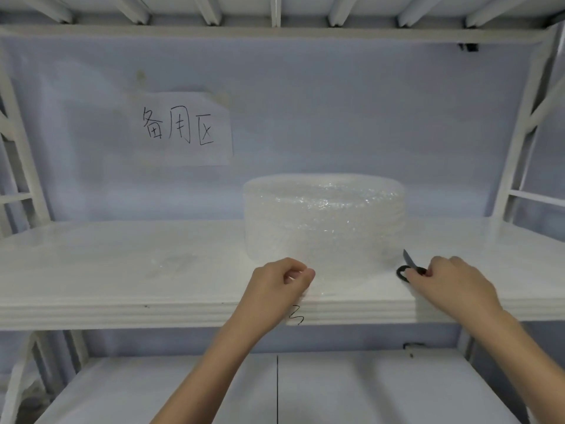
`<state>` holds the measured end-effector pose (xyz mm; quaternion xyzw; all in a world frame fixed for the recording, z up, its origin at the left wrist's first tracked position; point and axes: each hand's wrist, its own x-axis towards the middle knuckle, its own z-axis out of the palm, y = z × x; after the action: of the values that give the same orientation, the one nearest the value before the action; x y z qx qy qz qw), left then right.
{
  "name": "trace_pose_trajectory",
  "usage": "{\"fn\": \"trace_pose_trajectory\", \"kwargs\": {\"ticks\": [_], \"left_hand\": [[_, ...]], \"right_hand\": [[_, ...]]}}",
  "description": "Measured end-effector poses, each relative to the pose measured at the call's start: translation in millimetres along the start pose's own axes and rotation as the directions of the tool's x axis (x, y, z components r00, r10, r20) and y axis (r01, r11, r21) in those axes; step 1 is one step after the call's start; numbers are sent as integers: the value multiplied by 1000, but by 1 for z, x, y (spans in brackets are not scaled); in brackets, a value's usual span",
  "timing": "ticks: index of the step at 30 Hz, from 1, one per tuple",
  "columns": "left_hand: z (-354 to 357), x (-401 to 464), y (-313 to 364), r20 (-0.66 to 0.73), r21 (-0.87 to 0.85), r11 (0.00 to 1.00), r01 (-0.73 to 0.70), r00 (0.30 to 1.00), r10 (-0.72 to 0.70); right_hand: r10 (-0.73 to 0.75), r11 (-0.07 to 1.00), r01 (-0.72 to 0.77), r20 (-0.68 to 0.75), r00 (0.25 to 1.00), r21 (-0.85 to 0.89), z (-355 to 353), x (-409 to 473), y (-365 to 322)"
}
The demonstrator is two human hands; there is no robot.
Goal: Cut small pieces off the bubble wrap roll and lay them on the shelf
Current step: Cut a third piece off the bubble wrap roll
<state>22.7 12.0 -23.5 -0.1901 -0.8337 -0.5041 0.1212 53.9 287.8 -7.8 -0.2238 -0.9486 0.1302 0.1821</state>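
On the white shelf (122, 270) stands a clear, glistening bubble wrap roll (324, 218).

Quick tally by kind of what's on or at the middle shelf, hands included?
Bubble wrap roll: 1
Scissors: 1
Paper sign on back wall: 1
Hands: 2, left hand, right hand
Total: 5

The bubble wrap roll (324, 218) is clear with a whitish sheen, dotted all over with small glinting bubbles. Right of it, the scissors (409, 266) in my grip are black. The shelf (122, 270) under it is white; behind it hangs a white paper sign (180, 130) with black handwriting on a pale lilac-blue backing.
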Motion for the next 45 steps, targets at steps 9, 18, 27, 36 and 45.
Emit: {"fn": "trace_pose_trajectory", "kwargs": {"ticks": [9, 18, 27, 36, 45], "left_hand": [[16, -1, 12, 102, 80, 995, -63, 993, 55], [24, -7, 22, 87, 74, 994, -86, 993, 79], [29, -13, 19, 44, 51, 999, -16, 999, 14], [28, -16, 14, 91, -145, 988, 57, 995, -44], [24, -18, 11, 39, -117, 991, 66, 997, -62]], "right_hand": [[5, 999, 5, 263, 965, -38, -28, 23, -15], [6, 991, 37, 321, 947, -128, -40, 16, -4], [-52, 946, -85, 405, 913, 313, -57, -10, 39], [-191, -79, -438, 417, 888, 896, 9, -91, 45], [-506, 37, -468, 420, 753, 883, 40, -114, -8]]}}
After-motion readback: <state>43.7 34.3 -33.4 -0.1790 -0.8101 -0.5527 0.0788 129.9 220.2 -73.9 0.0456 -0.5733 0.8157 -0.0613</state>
